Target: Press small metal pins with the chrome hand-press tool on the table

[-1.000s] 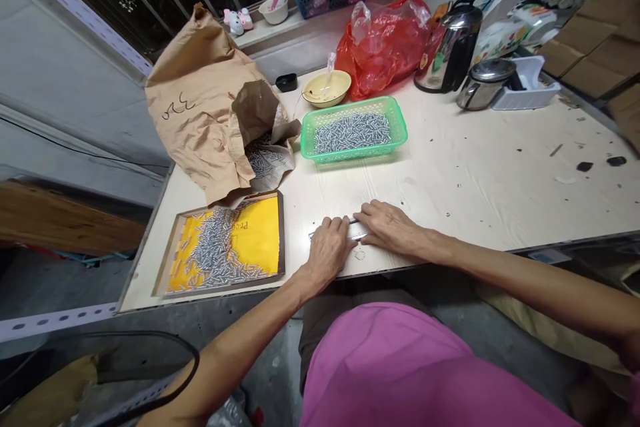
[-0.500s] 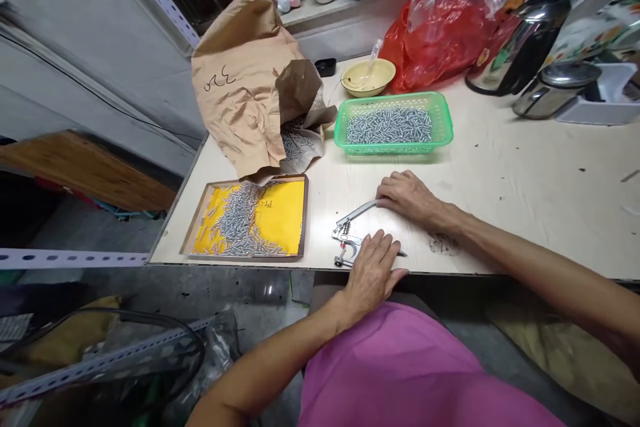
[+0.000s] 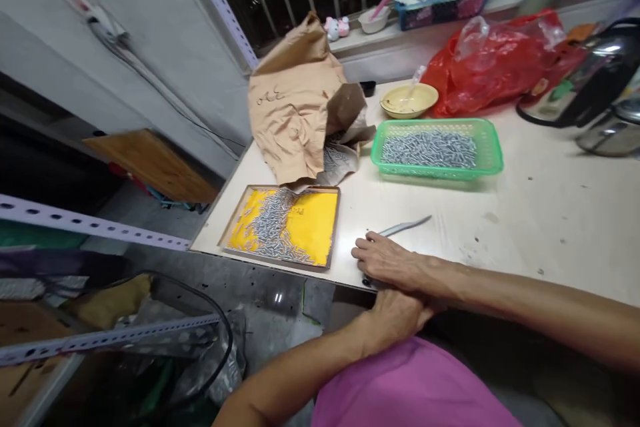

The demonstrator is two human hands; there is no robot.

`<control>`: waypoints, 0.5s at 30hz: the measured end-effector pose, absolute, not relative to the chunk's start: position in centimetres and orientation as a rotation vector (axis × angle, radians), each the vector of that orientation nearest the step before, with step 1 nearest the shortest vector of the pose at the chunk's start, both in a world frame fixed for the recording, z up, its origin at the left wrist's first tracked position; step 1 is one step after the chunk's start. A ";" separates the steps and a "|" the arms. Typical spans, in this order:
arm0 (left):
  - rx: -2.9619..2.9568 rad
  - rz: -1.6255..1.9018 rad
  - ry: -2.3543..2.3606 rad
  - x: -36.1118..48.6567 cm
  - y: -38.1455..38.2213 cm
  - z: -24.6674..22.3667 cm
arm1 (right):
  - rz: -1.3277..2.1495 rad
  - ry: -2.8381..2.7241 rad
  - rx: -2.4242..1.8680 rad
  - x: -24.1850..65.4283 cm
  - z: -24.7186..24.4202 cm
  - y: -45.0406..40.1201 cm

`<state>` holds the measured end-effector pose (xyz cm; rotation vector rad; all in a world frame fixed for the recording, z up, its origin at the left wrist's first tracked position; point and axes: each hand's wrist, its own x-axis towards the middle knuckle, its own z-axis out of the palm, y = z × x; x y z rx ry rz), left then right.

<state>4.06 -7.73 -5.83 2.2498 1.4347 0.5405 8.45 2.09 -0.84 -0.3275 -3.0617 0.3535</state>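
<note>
A silver pair of spring-loaded hand press pliers lies at the table's front edge; its upper handle [image 3: 405, 225] sticks out to the right, raised. My left hand [image 3: 393, 317] is at its lower handle, with the fingers mostly covered by my other hand. My right hand [image 3: 387, 260] lies across the left one, fingers bent and close together over the head of the pliers, hiding the jaws. What those fingers hold, if anything, is hidden. Left of the hands, a shallow tray [image 3: 334, 240] with a yellow bottom holds many small metal pins [image 3: 273, 223].
A green basket [image 3: 493, 153] of similar metal pieces stands behind the hands. A brown paper bag [image 3: 295, 103] spills pins toward the tray. Further back are a yellow bowl [image 3: 410, 101], a red plastic bag [image 3: 480, 73] and a kettle [image 3: 590, 80].
My right hand has left the upper handle and moved left and toward me, onto the pliers' head over my left hand. The view has swung left.
</note>
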 end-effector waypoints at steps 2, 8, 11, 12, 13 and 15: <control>2.284 0.529 1.390 3.9 -7.9 -6.0 | 0.273 -3.080 -0.211 8.1 -1.6 2.3; 2.371 0.495 1.371 3.5 -7.8 -5.9 | 0.196 -3.079 -0.059 7.6 -2.3 2.6; 2.425 0.512 1.345 3.5 -7.6 -5.7 | 0.258 -3.095 -0.096 7.1 -2.0 2.9; 2.440 0.522 1.335 3.5 -7.5 -5.7 | 0.291 -3.105 -0.129 7.0 -1.8 3.1; 2.447 0.533 1.330 3.5 -7.5 -5.7 | 0.342 -3.122 -0.169 6.9 -1.6 3.4; 2.436 0.551 1.338 3.5 -7.4 -5.7 | 0.519 -3.128 -0.251 7.1 -1.1 4.0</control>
